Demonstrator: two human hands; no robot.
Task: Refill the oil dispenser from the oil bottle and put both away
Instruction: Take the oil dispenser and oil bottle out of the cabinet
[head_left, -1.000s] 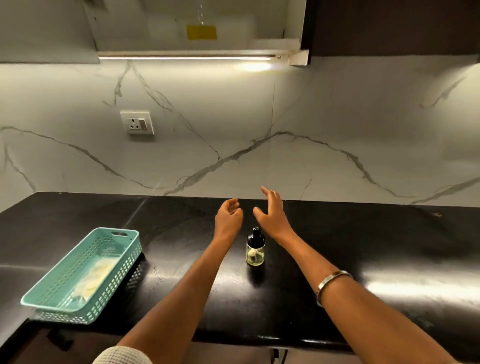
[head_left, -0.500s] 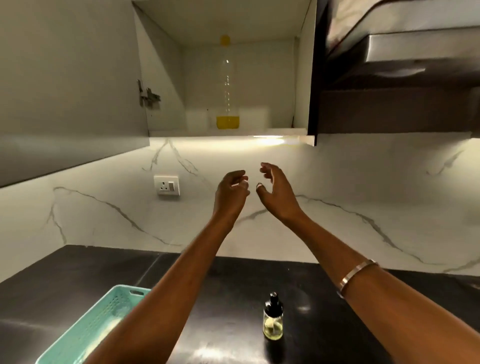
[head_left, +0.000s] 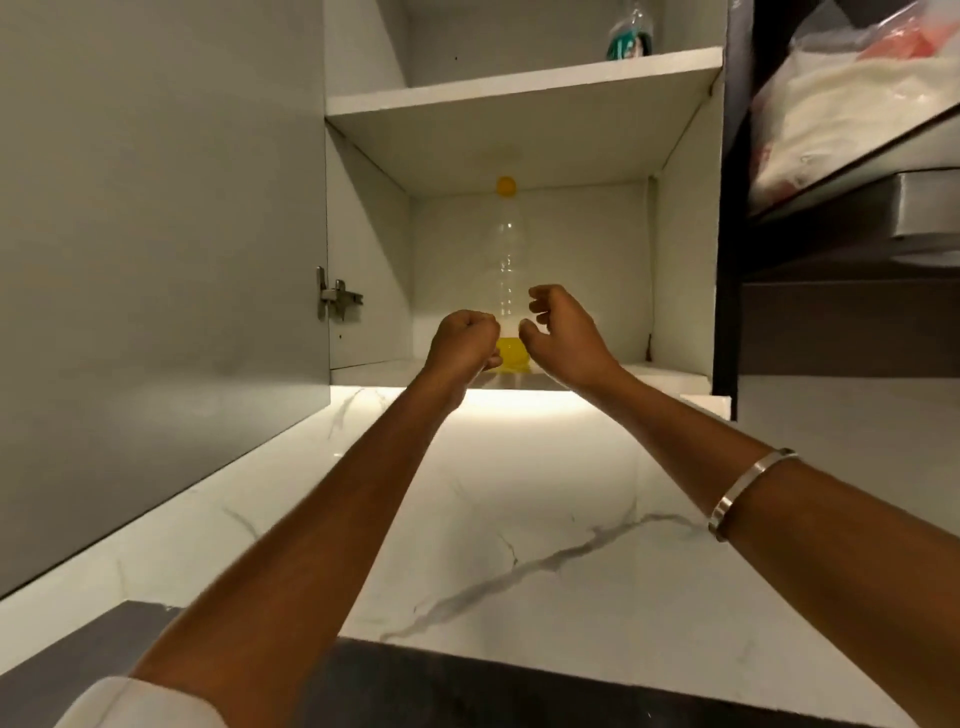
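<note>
A tall clear oil bottle (head_left: 506, 270) with a yellow cap and a little yellow oil at its bottom stands upright on the lower shelf of the open wall cabinet. Both my arms are raised toward it. My left hand (head_left: 464, 343) is at the bottle's lower left with its fingers curled shut. On the bottle's lower right, my right hand (head_left: 563, 332) has its fingers apart and curved. Neither hand grips the bottle. The oil dispenser is out of view.
The grey cabinet door (head_left: 161, 270) stands open on the left. An upper shelf (head_left: 519, 96) carries another bottle (head_left: 629, 36). A dark open unit on the right holds plastic bags (head_left: 852, 98). The black counter (head_left: 467, 686) lies below the marble wall.
The view has tilted up from the counter to the cabinet. Both hands rose from beside the dispenser to either side of the oil bottle's base. The dispenser and teal basket left the frame.
</note>
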